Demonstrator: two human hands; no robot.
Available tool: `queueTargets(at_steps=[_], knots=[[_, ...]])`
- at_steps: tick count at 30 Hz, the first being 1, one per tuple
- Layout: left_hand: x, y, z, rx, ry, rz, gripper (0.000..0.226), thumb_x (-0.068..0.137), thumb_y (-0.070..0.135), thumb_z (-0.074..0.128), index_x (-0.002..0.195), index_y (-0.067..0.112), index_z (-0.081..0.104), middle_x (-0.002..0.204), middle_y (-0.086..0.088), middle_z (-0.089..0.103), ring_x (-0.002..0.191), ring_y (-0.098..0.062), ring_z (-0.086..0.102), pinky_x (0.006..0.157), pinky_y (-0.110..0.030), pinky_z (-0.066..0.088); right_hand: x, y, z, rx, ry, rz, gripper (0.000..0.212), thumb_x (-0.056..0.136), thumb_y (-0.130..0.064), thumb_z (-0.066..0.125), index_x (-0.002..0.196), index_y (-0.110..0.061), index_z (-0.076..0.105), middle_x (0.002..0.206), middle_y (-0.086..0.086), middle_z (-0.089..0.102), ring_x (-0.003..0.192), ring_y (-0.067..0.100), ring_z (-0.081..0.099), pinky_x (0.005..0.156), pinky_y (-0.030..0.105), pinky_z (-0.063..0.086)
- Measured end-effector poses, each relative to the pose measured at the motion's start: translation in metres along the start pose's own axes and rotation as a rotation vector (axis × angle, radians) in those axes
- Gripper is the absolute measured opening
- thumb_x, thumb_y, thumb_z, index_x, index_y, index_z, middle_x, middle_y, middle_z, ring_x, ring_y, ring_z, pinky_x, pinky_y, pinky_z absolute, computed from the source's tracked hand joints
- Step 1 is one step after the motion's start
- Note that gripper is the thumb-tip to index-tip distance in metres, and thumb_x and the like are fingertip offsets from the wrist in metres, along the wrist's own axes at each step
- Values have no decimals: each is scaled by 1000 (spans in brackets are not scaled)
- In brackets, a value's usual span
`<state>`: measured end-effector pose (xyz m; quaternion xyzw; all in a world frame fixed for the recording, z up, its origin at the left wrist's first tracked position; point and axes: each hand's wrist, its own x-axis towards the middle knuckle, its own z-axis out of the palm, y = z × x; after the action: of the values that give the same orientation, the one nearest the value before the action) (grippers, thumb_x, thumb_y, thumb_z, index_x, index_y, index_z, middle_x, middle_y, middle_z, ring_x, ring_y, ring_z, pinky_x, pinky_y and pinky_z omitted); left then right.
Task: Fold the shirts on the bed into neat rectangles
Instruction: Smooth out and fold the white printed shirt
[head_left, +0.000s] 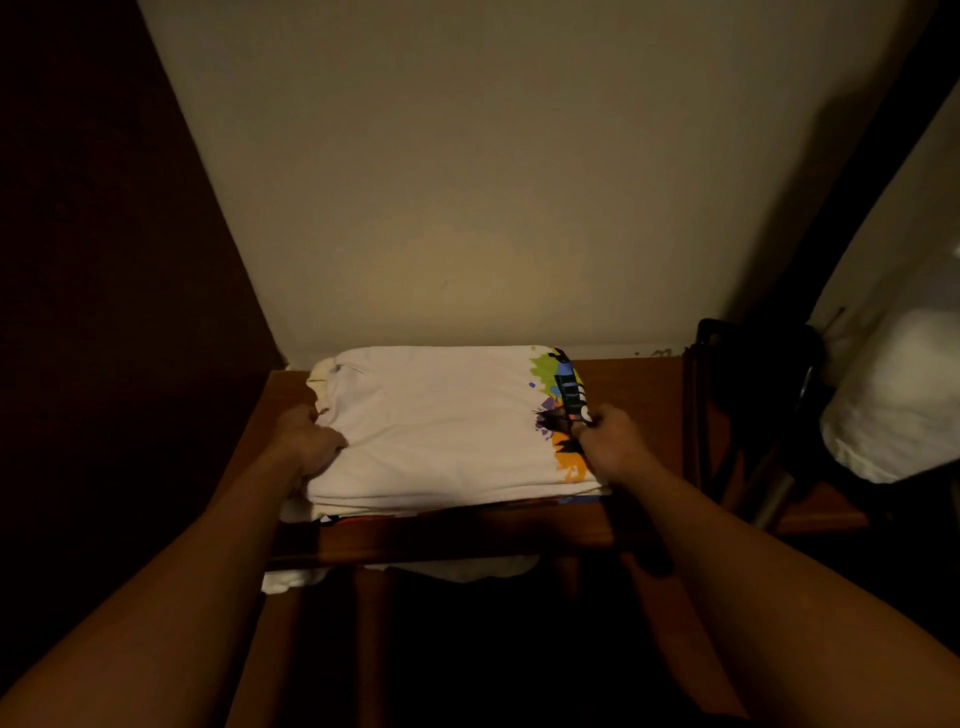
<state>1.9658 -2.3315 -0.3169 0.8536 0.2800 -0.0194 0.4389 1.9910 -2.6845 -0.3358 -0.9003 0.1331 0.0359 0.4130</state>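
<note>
A dark panel (93, 260) fills the far left, left of the wooden bench (639, 395). The bench stands against a pale wall (493, 156) and carries a stack of folded shirts (436, 415), which sits on the left and middle of the bench top, its back edge near the wall.

The left hand (306, 441) grips the left edge of the stack, fingers curled round the cloth with the knuckles up; how many layers it holds cannot be told. The top shirt is white and folded into a rough rectangle, with a collar or neckline showing at its back left corner. Thin edges of other folded cloth, one with red and blue, show under it at the front of the bench.

Along the right edge of the top shirt runs a colourful print (563, 410) of green, blue, purple, orange and black. The right hand (608, 441) pinches that right edge over the print, fingers curled on the cloth.

Below the front of the bench, a bit of white cloth (467, 566) hangs in shadow. Right of the bench stands a dark frame (753, 395), too dim to tell what it is, and beyond it a white pillow or bedding (893, 405).
</note>
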Motion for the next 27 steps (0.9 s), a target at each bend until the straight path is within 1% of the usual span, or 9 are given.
queueTargets(at_steps=[3, 6, 9, 12, 15, 19, 22, 24, 27], knots=[[-9, 13, 9, 258, 211, 122, 61, 80, 25, 74, 135, 8, 54, 137, -18, 53, 124, -41, 52, 96, -44, 48, -3, -12, -4, -301, 151, -140, 29, 95, -28, 55, 118, -11, 58, 121, 13, 56, 109, 34, 56, 85, 40, 49], [-24, 29, 28, 538, 354, 434, 56, 88, 46, 56, 135, 17, 53, 138, -15, 51, 127, -37, 48, 101, -48, 42, -14, -28, 7, -523, 262, -405, 43, 99, -41, 44, 133, -15, 52, 134, 12, 48, 120, 33, 46, 94, 43, 43], [-22, 25, 49, 780, 144, 635, 64, 96, 64, 28, 145, 26, 44, 153, -9, 42, 139, -33, 38, 108, -52, 33, -13, -31, 26, -647, 71, -517, 59, 101, -56, 28, 153, -29, 32, 161, 8, 26, 145, 30, 26, 113, 47, 27], [1, 1, 48, 839, -125, 485, 79, 94, 78, 9, 161, 36, 14, 170, 0, 8, 156, -28, 8, 122, -54, 9, -4, -19, 31, -699, -135, -438, 70, 97, -72, 12, 159, -40, 6, 169, 0, 1, 155, 22, -1, 122, 51, 7], [17, -12, 39, 843, -165, 412, 82, 91, 81, 8, 161, 39, 5, 170, 7, -5, 157, -21, -5, 124, -55, 1, 4, -14, 30, -700, -191, -403, 77, 92, -79, 9, 159, -43, -1, 169, -4, -5, 155, 17, -6, 123, 51, 3], [21, 5, 35, 944, -178, 381, 76, 95, 76, 15, 160, 37, 13, 171, 2, 2, 156, -25, 5, 121, -57, 11, 13, -28, 24, -743, -275, -382, 79, 92, -80, 9, 159, -41, 0, 169, -2, -5, 155, 20, -4, 121, 53, 1], [9, 18, 29, 1023, -103, 486, 67, 91, 75, 19, 133, 32, 48, 150, -9, 45, 137, -31, 41, 108, -53, 35, 10, -34, 14, -762, -267, -403, 77, 95, -76, 14, 160, -35, 10, 169, 4, 7, 155, 24, 6, 120, 54, 7], [0, 25, 25, 992, -38, 551, 62, 86, 73, 26, 121, 30, 55, 133, -5, 56, 120, -29, 51, 96, -47, 43, 4, -37, 6, -742, -245, -425, 73, 97, -73, 20, 156, -31, 27, 163, 7, 26, 151, 27, 22, 117, 52, 18], [-18, 43, 21, 913, -27, 609, 55, 92, 63, 39, 121, 21, 59, 127, -4, 58, 116, -27, 53, 96, -41, 46, -8, -45, -9, -764, -208, -522, 53, 98, -68, 28, 113, -25, 54, 114, 8, 55, 120, 34, 53, 88, 40, 40]])
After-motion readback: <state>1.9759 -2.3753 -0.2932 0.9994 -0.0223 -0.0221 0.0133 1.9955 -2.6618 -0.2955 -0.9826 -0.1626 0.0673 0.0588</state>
